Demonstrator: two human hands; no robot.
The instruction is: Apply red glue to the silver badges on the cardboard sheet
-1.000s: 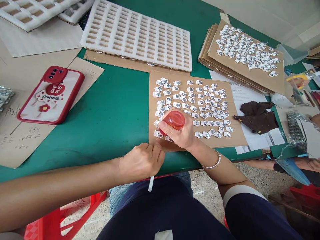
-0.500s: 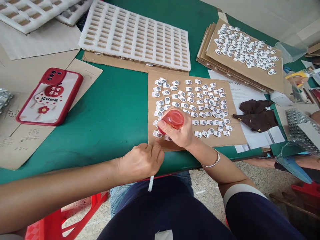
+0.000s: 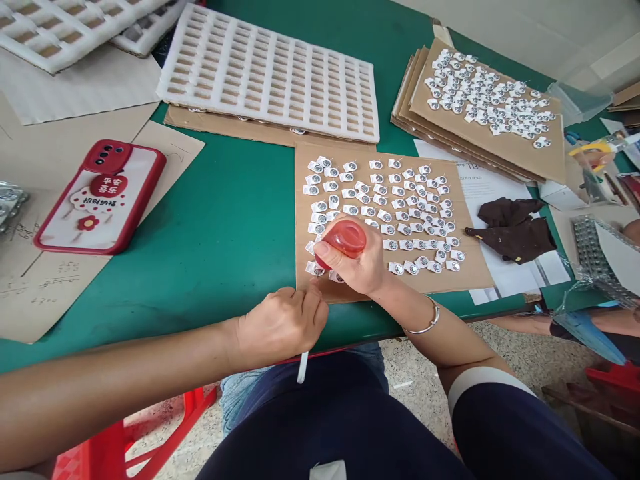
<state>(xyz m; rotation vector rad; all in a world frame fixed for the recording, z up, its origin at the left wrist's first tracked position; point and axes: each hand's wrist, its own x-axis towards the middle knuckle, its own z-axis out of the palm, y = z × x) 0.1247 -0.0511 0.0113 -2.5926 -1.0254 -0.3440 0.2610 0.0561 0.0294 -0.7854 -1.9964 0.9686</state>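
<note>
A brown cardboard sheet lies near the table's front edge, with rows of small white tags bearing round silvery pieces. My right hand is wrapped round a red translucent squeeze bottle, held over the sheet's lower left part. The bottle's tip is hidden behind the thumb and fingers. My left hand is closed at the sheet's lower left corner, round a thin white stick whose end sticks out below the palm. Its fingertips are close to a tag under the bottle.
A white foam grid lies behind the sheet. At the back right is a cardboard stack with more tags. Dark brown cloth rests on paper at right. A red-cased phone is at left. Another person's arm shows at far right.
Both hands, the bottle and the stick hold nearly the same places. The view has shifted very slightly; at far right, the other person's clear plastic packaging has moved a little.
</note>
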